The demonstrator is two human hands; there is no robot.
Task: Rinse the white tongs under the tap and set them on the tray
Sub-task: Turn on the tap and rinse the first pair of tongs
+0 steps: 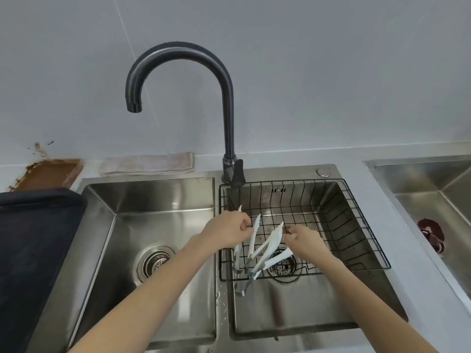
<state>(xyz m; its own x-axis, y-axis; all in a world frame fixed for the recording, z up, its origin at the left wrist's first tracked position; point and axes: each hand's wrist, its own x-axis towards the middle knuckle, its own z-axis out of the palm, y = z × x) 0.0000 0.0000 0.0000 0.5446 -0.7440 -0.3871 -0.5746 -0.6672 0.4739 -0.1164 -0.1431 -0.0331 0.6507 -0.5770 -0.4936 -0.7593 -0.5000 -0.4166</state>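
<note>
The white tongs (265,247) lay bunched in the wire basket (356,225), which sat in the right sink bowl (293,314). The left bowl (153,220) was open. The left hand (226,231) pinched one white arm. The right hand (304,240) curled by another tip; touching was unclear. The dark tray (33,250) sat far left. The tap (178,80) curved over the left bowl

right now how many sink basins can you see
3. The left basin sits under the tap spout, the middle basin holds the wire basket, and a third basin is cut off at the right edge; more may lie outside the frame.
</note>
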